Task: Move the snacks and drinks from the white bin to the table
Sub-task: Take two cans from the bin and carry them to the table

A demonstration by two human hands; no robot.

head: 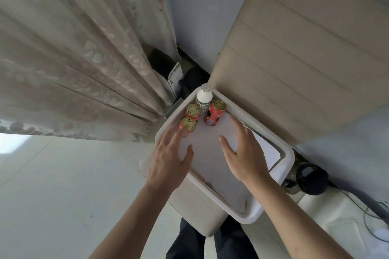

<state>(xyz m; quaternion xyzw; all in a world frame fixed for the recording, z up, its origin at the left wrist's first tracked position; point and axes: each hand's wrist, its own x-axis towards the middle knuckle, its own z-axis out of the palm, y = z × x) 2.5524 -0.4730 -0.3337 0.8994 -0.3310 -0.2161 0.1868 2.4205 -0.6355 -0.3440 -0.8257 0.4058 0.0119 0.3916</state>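
Nearest the camera, dark trousers (189, 242) show between two bare forearms that reach forward over a white rectangular plastic bin (289, 157) standing on a pale floor (52, 185). The left hand (168, 162) hangs above the bin's left side, its grip spread and holding nothing. Its fingertips are at the near edge of the closest red can with a gold lid (188, 125), though I cannot tell whether they touch it. The right hand (244, 153) is over the bin's bare white bottom, fingers straight and apart, its grip also holding nothing. In the bin's far corner, a second red can (192, 111) stands upright just behind the first, and a third red can (214, 114) stands to their right. A white plastic bottle with a pale cap (203, 99) stands between and behind them. Beyond hang a beige patterned curtain (84, 59) on the left and a tan padded panel (305, 59) on the right.
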